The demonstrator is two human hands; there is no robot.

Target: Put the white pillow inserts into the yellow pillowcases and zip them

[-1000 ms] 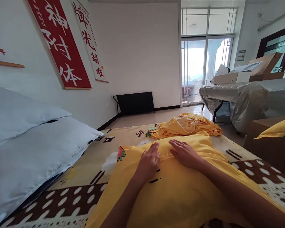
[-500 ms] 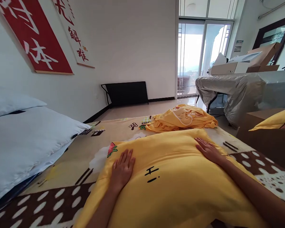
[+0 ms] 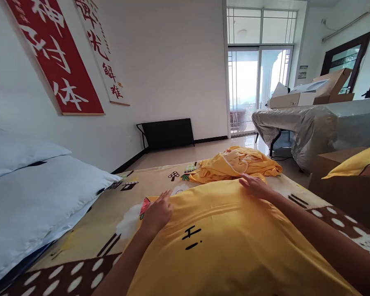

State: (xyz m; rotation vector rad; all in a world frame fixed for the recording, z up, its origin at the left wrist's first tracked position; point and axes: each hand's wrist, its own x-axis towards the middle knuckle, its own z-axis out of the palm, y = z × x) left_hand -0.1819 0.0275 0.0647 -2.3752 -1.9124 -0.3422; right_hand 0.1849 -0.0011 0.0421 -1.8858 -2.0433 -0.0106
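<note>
In front of me a yellow pillow [image 3: 222, 234] with black "Hi" lettering lies on a patterned blanket [image 3: 101, 222]. My left hand [image 3: 158, 210] rests near its far left corner, beside a red and green print, fingers stretched out. At the far right part of the pillow my right hand [image 3: 255, 187] touches the cloth, its fingers extended inward and slightly blurred. Neither hand wraps round anything that I can see. Just beyond the pillow sits a crumpled heap of yellow fabric [image 3: 234, 162].
White pillows [image 3: 58, 193] are stacked at the left. On the right stands a brown carton [image 3: 336, 181] with another yellow pillow [image 3: 354, 162] on it. Farther back are a plastic-covered table [image 3: 311, 123] bearing boxes and a black folded panel [image 3: 169, 133] against the wall.
My right hand has slid inward to the left along the pillow's far edge. My left hand has tilted from lying flat, and the pillow looks drawn in narrower. The view has tipped upward.
</note>
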